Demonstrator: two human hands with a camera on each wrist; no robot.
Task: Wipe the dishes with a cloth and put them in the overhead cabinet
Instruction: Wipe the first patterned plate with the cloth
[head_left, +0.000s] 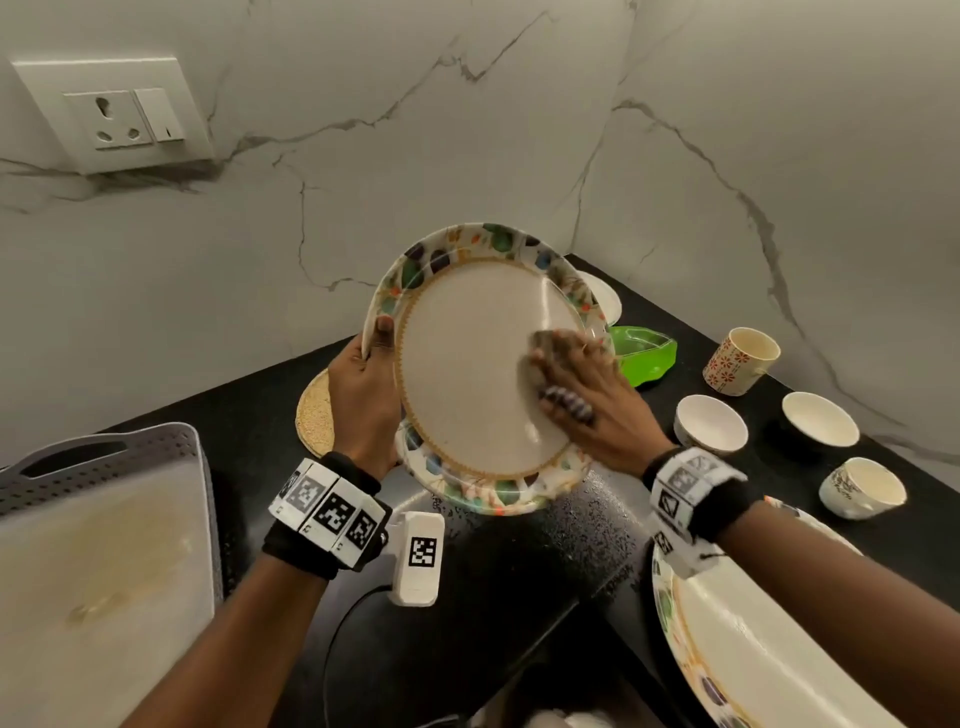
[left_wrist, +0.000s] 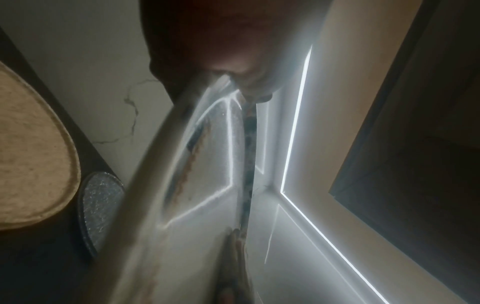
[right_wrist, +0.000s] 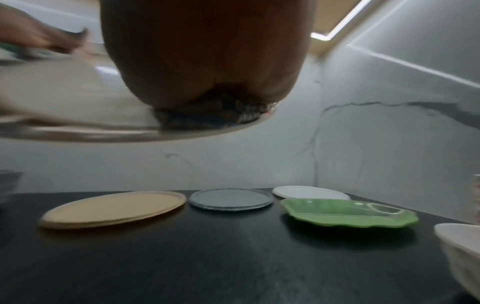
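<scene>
Plate (head_left: 467, 364) with a patterned rim is held tilted above the black desk (head_left: 519, 597), face toward the camera, lower edge near or just over a second patterned plate (head_left: 452, 488) beneath it — contact between the two cannot be resolved. Left hand (head_left: 363, 395) grips the plate's left rim, thumb over the front edge, fingers curled behind. Right hand (head_left: 587, 395) presses a bunched, striped cloth (head_left: 545, 369) flat against the right side of the plate face; fingers look spread over the cloth rather than closed round it, and the blurred right wrist view shows only the palm bearing down on the cloth (right_wrist: 213, 115). Risks, as judged: the plate is supported at one rim only, so a firm wiping stroke toward the far right edge could lever it out of the left hand's pinch — droplets on the desk suggest wet dishes, hence a slippery grip. A slip would drop it onto the plate beneath and chip both. A wide stroke to the right could also carry the elbow or cloth into the green leaf dish (head_left: 644, 353), the floral mug (head_left: 740, 361) or the white bowls (head_left: 709, 423) close by. Third patterned plate (head_left: 753, 649) sits under the right forearm at the desk's near edge; a dropped elbow could nudge it off. Overhead cabinet not in view.
</scene>
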